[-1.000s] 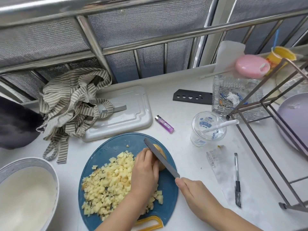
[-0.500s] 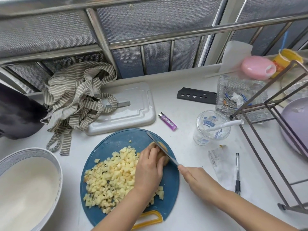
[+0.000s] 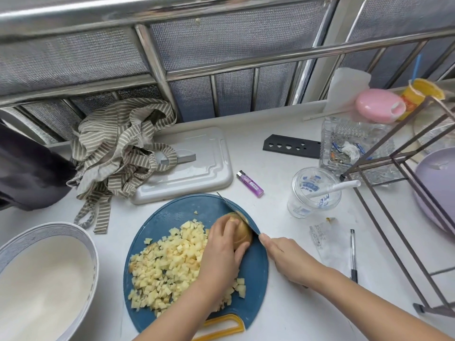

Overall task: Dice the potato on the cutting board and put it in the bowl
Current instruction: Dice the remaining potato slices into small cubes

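The cutting board (image 3: 177, 212) is blue, potato dice (image 3: 167, 267) pale yellow, cloth (image 3: 118, 148) beige-striped, bowl (image 3: 49, 227) perhaps blue-patterned.

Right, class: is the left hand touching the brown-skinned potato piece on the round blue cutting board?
Touching. The head view shows the left hand curled over the brown-skinned potato piece, its fingers on the skin with no gap.

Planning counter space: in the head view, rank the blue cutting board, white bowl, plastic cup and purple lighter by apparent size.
1. blue cutting board and white bowl: unranked, the bowl is cropped and nearer.
2. plastic cup
3. purple lighter
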